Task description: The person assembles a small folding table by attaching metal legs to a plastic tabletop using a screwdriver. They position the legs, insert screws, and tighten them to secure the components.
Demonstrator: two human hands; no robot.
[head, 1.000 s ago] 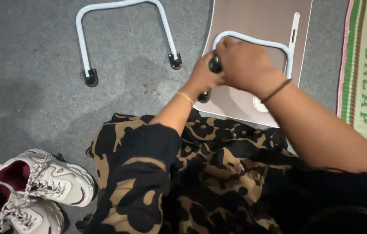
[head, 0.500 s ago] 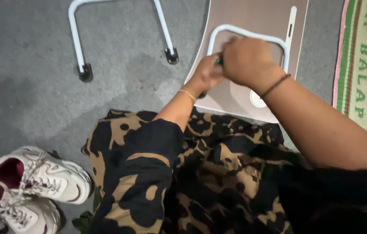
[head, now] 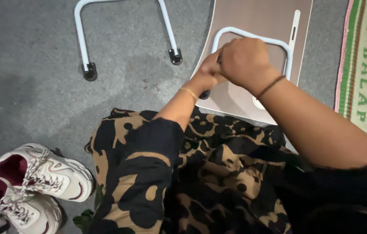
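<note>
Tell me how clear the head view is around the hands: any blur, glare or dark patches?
Head view: sharp overall, lit evenly from above, no glare on the board. The right hand covers the left hand and where they meet the white leg, so the grip is hidden. The patterned cloth goes dark at bottom right.

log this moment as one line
left hand: at leg end | right hand: over white leg | board: on floor

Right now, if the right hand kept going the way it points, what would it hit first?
The right hand points left, toward the left hand, which it already seems to touch at the white leg on the brown board. Depth is unclear.
</note>
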